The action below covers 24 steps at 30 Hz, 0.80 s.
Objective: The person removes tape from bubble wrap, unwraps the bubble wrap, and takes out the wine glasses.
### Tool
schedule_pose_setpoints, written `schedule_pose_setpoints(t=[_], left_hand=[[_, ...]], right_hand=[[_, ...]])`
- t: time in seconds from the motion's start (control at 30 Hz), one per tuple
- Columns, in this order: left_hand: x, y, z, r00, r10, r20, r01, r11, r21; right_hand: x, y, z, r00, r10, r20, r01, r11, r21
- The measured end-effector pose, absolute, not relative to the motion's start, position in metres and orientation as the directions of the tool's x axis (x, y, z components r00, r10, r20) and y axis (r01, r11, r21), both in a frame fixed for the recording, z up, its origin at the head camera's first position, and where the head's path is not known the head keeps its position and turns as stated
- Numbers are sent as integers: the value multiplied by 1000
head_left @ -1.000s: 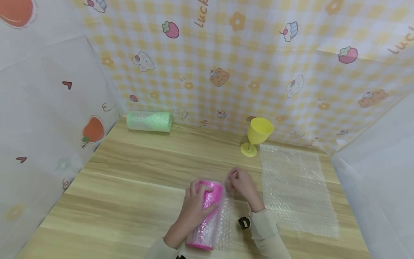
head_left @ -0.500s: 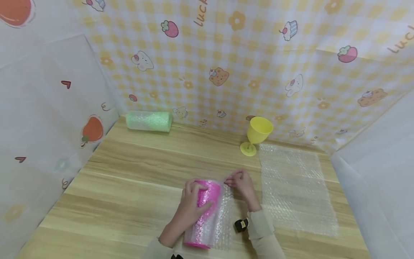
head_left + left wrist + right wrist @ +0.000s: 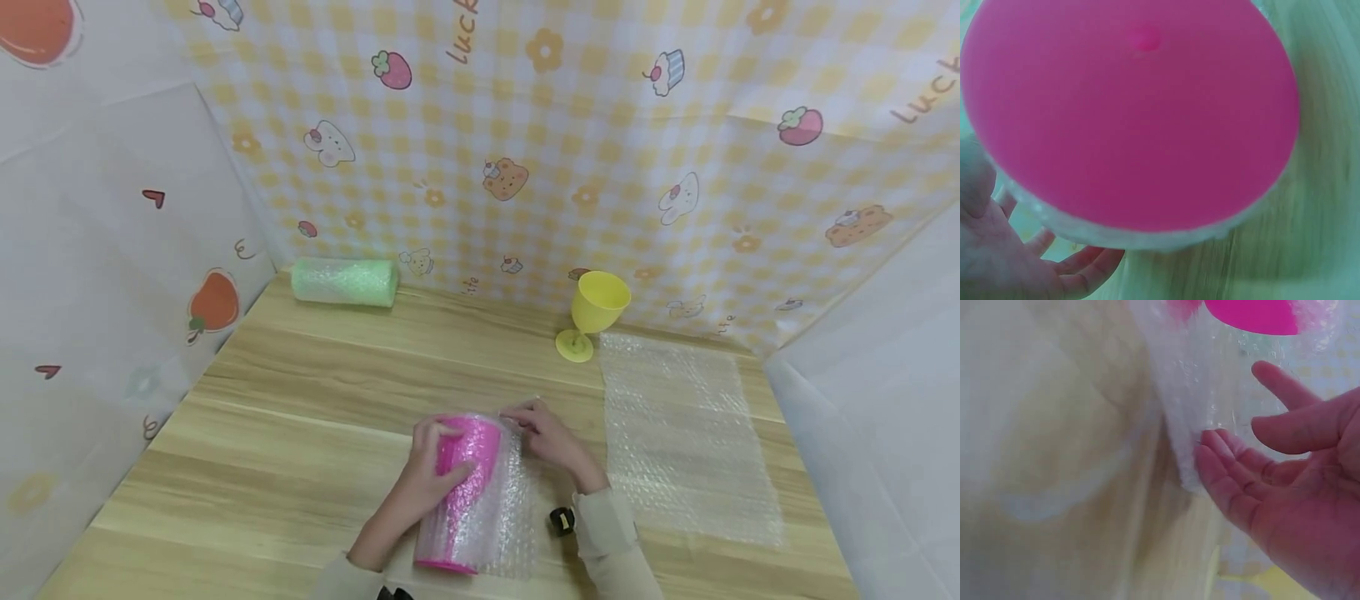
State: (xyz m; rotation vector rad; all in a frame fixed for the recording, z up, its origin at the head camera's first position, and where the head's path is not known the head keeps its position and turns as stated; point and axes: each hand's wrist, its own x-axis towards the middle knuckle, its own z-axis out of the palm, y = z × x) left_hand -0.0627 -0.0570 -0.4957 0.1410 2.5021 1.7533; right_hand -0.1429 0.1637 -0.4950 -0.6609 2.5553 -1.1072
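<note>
A pink goblet (image 3: 477, 454) lies on its side, rolled in clear bubble wrap (image 3: 517, 508). My left hand (image 3: 423, 479) grips it near the bowl, thumb on the near side and fingers over the rim. The left wrist view is mostly filled by the goblet's round pink foot (image 3: 1141, 137), with wrap around its edge. My right hand (image 3: 547, 435) is at the far edge of the wrap; in the right wrist view its extended fingertips touch the loose bubble wrap (image 3: 1188, 406), while the thumb stands apart from it.
A yellow goblet (image 3: 600, 304) stands upright near the back curtain. To its right, a flat sheet of bubble wrap (image 3: 686, 442) lies on the wooden table (image 3: 285, 467). A green goblet-sized wrapped bundle (image 3: 345, 282) lies at the back left.
My left hand and the pink goblet have shifted left, rolling slightly. The right hand has loosened from a pinch on the wrap's edge and its fingers have straightened towards the goblet.
</note>
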Motion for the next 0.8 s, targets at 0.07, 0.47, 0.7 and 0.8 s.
schedule_pose_setpoints(t=[0.07,0.47,0.7,0.8], left_hand=[[-62,-55,-494,-993,121,-12,30,340,940],[-60,-49,-493,-989,138,45,97,397,913],[-60,-55,-494,-990,139,18,73,401,913],[-60,-55,-494,-991,133,18,70,399,914]], right_hand=[[-146,160,-491,-850,-513,-123,-275,631,-726],[-171,137,-482,-826,-405,-392,-147,826,-543],[-169,139,-485,-818,-407,-407,-145,830,-539],[-160,145,-487,-825,-456,-334,-223,806,-549]])
